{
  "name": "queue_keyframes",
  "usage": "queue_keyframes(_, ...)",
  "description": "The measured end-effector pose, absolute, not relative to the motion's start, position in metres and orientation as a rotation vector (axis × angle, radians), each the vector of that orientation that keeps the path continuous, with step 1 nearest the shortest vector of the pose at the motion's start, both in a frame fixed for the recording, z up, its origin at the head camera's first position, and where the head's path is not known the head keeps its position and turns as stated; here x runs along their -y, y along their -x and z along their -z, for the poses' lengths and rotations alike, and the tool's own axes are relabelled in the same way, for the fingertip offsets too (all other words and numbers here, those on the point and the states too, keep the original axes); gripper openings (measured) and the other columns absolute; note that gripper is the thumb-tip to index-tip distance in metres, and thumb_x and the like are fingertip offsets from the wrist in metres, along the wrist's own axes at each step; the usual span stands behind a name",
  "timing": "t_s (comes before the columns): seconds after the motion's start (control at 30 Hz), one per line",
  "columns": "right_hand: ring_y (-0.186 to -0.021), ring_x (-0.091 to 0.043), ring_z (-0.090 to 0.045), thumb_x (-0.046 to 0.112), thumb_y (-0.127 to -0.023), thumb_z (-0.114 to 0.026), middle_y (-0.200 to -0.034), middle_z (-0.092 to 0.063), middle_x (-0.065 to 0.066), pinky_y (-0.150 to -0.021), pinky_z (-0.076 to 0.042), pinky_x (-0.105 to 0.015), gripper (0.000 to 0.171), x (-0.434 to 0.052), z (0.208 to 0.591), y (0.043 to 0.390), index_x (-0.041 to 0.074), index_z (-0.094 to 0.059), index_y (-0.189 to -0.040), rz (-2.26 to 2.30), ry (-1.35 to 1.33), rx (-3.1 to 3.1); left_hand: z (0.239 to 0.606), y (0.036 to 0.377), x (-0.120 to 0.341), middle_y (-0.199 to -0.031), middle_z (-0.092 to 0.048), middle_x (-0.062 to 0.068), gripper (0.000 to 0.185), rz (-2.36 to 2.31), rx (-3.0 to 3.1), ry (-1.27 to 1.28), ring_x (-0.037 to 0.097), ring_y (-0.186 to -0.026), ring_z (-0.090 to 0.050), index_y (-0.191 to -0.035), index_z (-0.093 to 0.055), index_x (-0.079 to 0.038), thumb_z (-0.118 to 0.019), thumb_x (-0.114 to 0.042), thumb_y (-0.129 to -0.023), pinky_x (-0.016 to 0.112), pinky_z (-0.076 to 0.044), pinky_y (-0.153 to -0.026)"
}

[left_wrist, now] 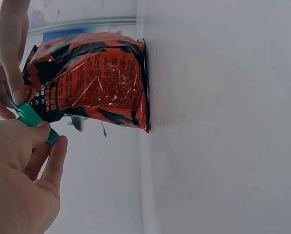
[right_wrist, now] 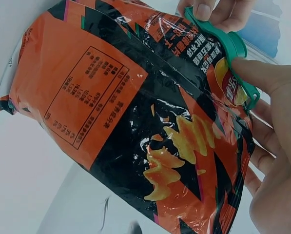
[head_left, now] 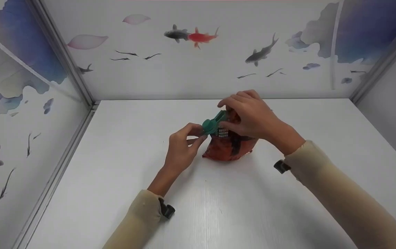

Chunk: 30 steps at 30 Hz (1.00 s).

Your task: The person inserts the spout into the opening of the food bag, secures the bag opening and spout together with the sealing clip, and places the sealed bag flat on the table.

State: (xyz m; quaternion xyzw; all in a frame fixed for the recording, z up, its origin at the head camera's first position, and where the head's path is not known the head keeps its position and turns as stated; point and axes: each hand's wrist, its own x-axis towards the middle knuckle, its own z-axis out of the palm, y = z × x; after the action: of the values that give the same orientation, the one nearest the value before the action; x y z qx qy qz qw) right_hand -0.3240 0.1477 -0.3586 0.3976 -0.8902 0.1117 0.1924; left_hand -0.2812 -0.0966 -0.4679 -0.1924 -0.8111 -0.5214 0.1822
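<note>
An orange and black chip bag (head_left: 231,148) stands on the white table, its printed back panel (right_wrist: 82,92) showing in the right wrist view. Across its top runs a green bag clip (head_left: 211,126) with a round cap. My left hand (head_left: 183,145) pinches one end of the clip between thumb and fingers, as the left wrist view (left_wrist: 23,165) also shows. My right hand (head_left: 253,114) holds the top of the bag from the other side. In the right wrist view its thumb (right_wrist: 262,70) presses against the clip while the other fingers reach behind the bag, partly hidden.
White panels painted with fish and blue leaves enclose the table (head_left: 122,138) at the back and both sides. A metal frame strip (head_left: 63,152) runs along the left edge. Small black devices (head_left: 167,209) sit at both sleeve cuffs.
</note>
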Motion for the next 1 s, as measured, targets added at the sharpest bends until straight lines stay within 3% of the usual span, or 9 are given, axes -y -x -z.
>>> queue_keyframes(0.27,-0.112,-0.027,-0.067,0.036,-0.097,-0.084,-0.107,-0.078,-0.004,-0.109,-0.046,-0.052,0.034,-0.1506,0.3576,0.3244,0.013,-0.077,-0.120,-0.341,-1.120,2.518,0.4666,0.2799,0.0962,-0.116,-0.081,-0.002,0.024,1.508,2.285,0.526,0.009,-0.109,-0.077,-0.123,-0.074,-0.015,-0.078,-0.009,-0.100,0.033,-0.068,-0.092)
queue_keyframes(0.7,-0.108,-0.026,-0.071,0.025,-0.103,-0.076,-0.111,-0.080,-0.004,-0.108,-0.048,-0.055,0.026,-0.1528,0.3565,0.3244,0.012,-0.076,-0.126,-0.383,-1.150,2.588,0.4643,0.2770,0.0950,-0.119,-0.080,0.002,0.027,1.462,2.325,0.521,0.013,-0.111,-0.077,-0.128,-0.076,-0.013,-0.077,-0.009,-0.101,0.025,-0.066,-0.090)
queue_keyframes(1.0,-0.109,-0.024,-0.070,0.031,-0.103,-0.076,-0.110,-0.079,-0.002,-0.109,-0.047,-0.052,0.027,-0.1520,0.3563,0.3254,0.014,-0.075,-0.124,-0.403,-1.080,2.636,0.4659,0.2787,0.0957,-0.119,-0.079,0.002,0.027,1.497,2.343,0.519,0.012,-0.112,-0.076,-0.128,-0.075,-0.012,-0.075,-0.008,-0.102,0.028,-0.066,-0.092)
